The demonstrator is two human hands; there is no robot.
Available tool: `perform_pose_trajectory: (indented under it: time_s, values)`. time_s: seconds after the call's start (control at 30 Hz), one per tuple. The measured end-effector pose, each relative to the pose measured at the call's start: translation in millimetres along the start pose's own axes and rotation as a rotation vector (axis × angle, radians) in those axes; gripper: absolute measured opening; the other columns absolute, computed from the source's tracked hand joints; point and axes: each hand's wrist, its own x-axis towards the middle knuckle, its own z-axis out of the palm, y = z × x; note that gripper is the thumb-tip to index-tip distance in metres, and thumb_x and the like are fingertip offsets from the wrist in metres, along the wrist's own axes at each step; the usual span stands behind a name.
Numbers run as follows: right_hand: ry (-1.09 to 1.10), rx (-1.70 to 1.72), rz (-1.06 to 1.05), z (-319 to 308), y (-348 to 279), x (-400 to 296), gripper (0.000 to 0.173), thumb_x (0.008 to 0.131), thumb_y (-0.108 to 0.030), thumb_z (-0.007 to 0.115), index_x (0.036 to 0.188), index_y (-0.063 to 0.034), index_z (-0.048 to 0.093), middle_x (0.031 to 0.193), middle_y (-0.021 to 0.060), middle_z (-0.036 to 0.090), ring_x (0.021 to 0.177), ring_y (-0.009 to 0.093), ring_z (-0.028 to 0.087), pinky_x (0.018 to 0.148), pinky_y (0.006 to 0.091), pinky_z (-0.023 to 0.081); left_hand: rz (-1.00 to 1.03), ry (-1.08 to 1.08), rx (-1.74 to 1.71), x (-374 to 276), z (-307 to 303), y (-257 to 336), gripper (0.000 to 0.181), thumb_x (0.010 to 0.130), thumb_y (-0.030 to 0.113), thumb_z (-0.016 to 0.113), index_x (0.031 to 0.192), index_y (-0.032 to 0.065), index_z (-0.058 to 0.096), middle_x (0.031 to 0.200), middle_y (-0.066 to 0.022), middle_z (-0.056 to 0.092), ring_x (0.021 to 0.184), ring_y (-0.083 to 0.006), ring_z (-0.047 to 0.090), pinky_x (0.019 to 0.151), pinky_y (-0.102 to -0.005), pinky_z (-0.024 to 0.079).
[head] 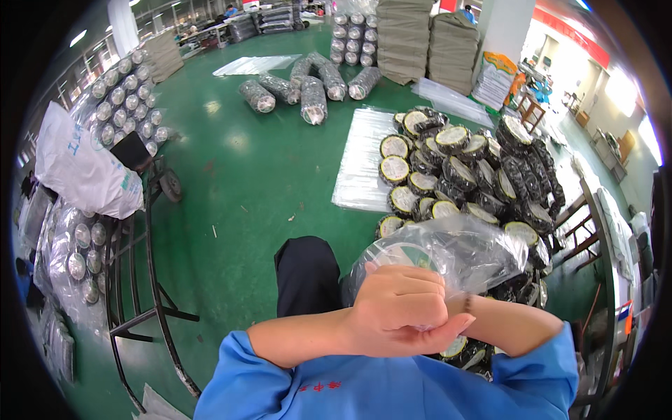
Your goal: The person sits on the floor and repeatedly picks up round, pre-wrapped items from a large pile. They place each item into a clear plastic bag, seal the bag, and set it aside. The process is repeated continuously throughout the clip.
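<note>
My left hand (401, 310) is in front of my chest, its fingers curled over the gathered edge of a clear plastic bag (472, 254). The bag puffs out beyond the fist, and a pale round-edged item (401, 254) shows blurrily through the film. My right forearm crosses behind from the right, a beaded bracelet (467, 302) at its wrist. My right hand (371, 268) is mostly hidden behind the left one; only a fingertip shows, so its grip is unclear. Just past the bag lies a heap of black film-wrapped discs (462, 173) with round yellow-rimmed labels.
Flat clear plastic bags (362, 163) lie beside the heap on the green floor (247, 173). Several filled cylindrical packs (314, 100) lie farther off. A black metal hand truck (149, 252) stands left, near a white sack (86, 163). A table (604, 236) edges the right.
</note>
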Motion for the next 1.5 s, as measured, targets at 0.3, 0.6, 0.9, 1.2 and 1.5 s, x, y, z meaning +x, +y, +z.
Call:
perform_pose_trajectory:
  time_s: [0.3, 0.6, 0.9, 1.2, 1.5]
  values:
    - [0.263, 0.501, -0.139, 69, 40, 28, 0.042, 0.093, -0.021, 0.051, 0.133, -0.0107, 0.045, 0.124, 0.0116, 0.055, 0.104, 0.020, 0.059, 0.085, 0.0324, 0.050, -0.006, -0.095, -0.108, -8, -4, 20, 0.039, 0.070, 0.001, 0.080, 0.059, 0.0055, 0.042, 0.053, -0.0046, 0.036, 0.044, -0.0201, 0.039, 0.040, -0.0289, 0.031]
    - [-0.058, 0.850, 0.213, 86, 81, 3, 0.031, 0.096, -0.021, 0.047, 0.124, -0.0080, 0.053, 0.120, 0.0084, 0.056, 0.105, 0.017, 0.056, 0.091, 0.0323, 0.048, -0.606, -0.642, 0.651, -94, -62, -64, 0.103, 0.063, 0.054, 0.076, 0.138, 0.0032, 0.028, 0.134, -0.0182, 0.030, 0.117, -0.0330, 0.041, 0.103, -0.0447, 0.026]
    - [1.141, 0.354, 0.368, -8, 7, -104, 0.074, 0.077, -0.033, 0.071, 0.136, -0.0007, 0.041, 0.139, 0.0159, 0.040, 0.133, 0.030, 0.032, 0.112, 0.0415, 0.023, -1.029, 0.165, 0.022, -168, -32, -109, 0.021, 0.087, 0.016, 0.057, 0.094, -0.0009, 0.068, 0.099, -0.0128, 0.068, 0.089, -0.0227, 0.063, 0.080, -0.0383, 0.050]
    - [1.044, 0.022, 0.111, 83, 7, 51, 0.030, 0.087, -0.016, 0.053, 0.115, -0.0040, 0.058, 0.120, 0.0141, 0.056, 0.112, 0.033, 0.050, 0.104, 0.0435, 0.034, -0.840, -0.531, 0.346, -132, -41, -72, 0.068, 0.084, 0.027, 0.064, 0.139, 0.0013, 0.032, 0.144, -0.0167, 0.027, 0.133, -0.0293, 0.029, 0.109, -0.0425, 0.027]
    - [0.625, 0.147, 0.071, 90, 22, 16, 0.100, 0.067, -0.054, 0.073, 0.139, 0.0031, 0.033, 0.146, 0.0191, 0.033, 0.140, 0.029, 0.026, 0.114, 0.0423, 0.020, -1.446, 0.591, -0.627, -186, -38, -81, 0.038, 0.096, 0.024, 0.052, 0.128, 0.0048, 0.047, 0.116, -0.0082, 0.055, 0.104, -0.0172, 0.053, 0.091, -0.0283, 0.043]
